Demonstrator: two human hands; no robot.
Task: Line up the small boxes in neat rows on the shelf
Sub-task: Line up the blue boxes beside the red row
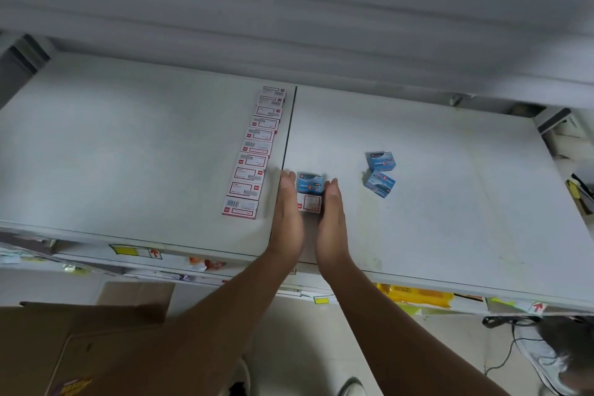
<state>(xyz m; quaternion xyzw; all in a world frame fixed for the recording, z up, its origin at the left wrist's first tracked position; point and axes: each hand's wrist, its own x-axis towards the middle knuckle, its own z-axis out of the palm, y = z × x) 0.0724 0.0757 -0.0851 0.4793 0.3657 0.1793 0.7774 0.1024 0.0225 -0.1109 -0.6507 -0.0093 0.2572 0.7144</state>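
Both hands flat, palms facing each other, on the grey shelf [434,202] near its front edge, just right of the centre seam. Left hand [287,219] and right hand [331,222] press against the sides of a short line of two small boxes: blue box [310,182] farther back, white-and-red box [309,202] touching it on the front side. Fingers straight and extended on both hands, not curled, squeezing the pair between the palms. Left of the seam, a long row of white-and-red boxes [254,154] runs from the front edge toward the back, end to end, slightly uneven. Two loose blue boxes [380,173] lie right of the hands, tilted, touching each other, well apart from the held pair. Cardboard carton [80,347] below the shelf, lower left.
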